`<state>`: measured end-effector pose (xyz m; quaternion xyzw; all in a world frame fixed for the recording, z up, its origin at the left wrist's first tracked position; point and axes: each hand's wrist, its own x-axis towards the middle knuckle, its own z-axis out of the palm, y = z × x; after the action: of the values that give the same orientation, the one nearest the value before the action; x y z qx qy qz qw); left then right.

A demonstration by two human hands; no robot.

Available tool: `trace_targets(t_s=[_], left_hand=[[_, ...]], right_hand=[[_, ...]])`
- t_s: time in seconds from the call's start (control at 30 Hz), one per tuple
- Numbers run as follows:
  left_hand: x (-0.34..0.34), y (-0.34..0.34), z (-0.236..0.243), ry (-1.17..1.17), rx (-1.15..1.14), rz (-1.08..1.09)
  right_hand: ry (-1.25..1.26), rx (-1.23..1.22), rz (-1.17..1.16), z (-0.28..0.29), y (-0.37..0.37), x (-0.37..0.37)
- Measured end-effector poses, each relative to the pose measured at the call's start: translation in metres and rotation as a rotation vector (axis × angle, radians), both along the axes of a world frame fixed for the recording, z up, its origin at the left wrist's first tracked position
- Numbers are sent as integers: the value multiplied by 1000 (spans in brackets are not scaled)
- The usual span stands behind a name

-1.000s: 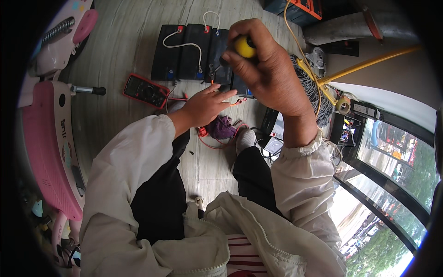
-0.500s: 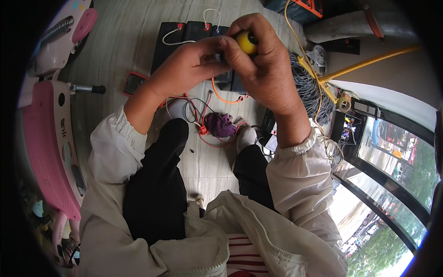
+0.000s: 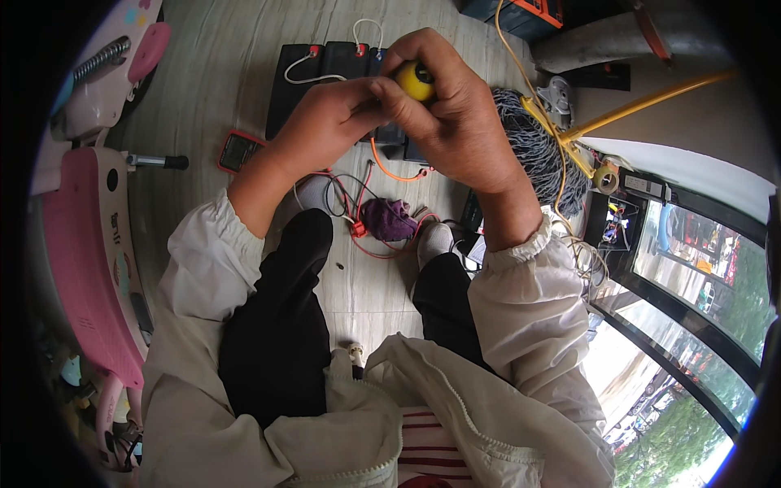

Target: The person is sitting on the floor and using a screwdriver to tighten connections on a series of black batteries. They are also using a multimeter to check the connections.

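Note:
My right hand grips a round yellow-and-black tool handle, seen end-on, probably a screwdriver. My left hand meets it from the left, its fingers closed against my right thumb; what they hold is hidden. Both hands are over a row of black batteries joined by white cables. An orange cable hangs from the batteries. Below lie red and black leads and a purple cloth. A red-edged multimeter is partly covered by my left arm.
A pink scooter stands at the left. At the right are a grey mop with a yellow pole, a tape roll, coiled cable and a glass door. A dark orange-trimmed box sits at the top. My feet flank the cloth.
My left hand has risen from the orange cable to join my right hand at the tool, its fingers closing. Both hands have since shifted slightly left.

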<state>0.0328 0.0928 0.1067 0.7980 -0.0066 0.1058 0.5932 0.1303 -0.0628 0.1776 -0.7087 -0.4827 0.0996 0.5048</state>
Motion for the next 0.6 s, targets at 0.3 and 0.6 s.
trace_targets(t_s=[0.3, 0.6], left_hand=[[-6, -9, -8, -24, 132, 137], [-16, -22, 1, -52, 184, 249]], right_hand=[[-4, -37, 15, 4, -1, -1], [87, -87, 101, 7, -2, -2]])
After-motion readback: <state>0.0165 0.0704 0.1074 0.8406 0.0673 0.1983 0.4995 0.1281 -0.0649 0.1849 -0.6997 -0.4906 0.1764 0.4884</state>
